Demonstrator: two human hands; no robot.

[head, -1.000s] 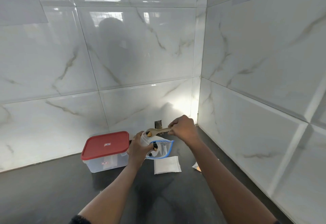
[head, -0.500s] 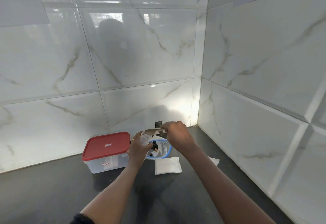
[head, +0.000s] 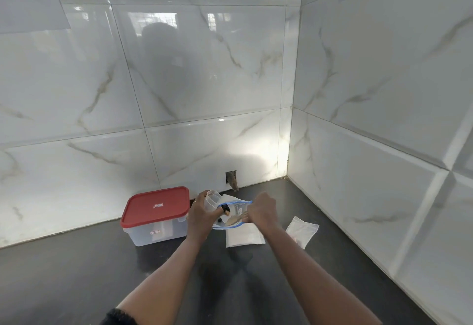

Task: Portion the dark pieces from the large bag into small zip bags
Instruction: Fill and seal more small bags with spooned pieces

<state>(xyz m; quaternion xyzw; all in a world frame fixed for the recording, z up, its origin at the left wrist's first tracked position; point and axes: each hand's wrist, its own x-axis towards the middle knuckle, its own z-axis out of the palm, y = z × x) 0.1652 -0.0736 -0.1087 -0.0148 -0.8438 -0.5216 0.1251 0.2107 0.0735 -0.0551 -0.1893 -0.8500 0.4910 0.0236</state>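
The large clear bag with a blue zip rim [head: 236, 203] lies open on the dark counter between my hands. Dark pieces [head: 225, 210] show at its left side. My left hand [head: 203, 213] holds a small clear zip bag [head: 213, 198] upright at the big bag's left edge. My right hand [head: 261, 210] grips a wooden spoon [head: 234, 221] whose bowl is down inside the large bag. Two flat small zip bags lie nearby: one [head: 244, 236] just in front of the large bag, another [head: 302, 231] to the right.
A clear plastic box with a red lid [head: 156, 208] stands left of my hands, against the tiled back wall. Tiled walls meet in a corner behind and to the right. A small wall hole [head: 231, 178] sits behind the bags. The dark counter [head: 76, 273] stretches toward me.
My right hand has come down from above the small bag and put the spoon into the large bag. The left hand has stayed put. The zip bag on the right has come into view.
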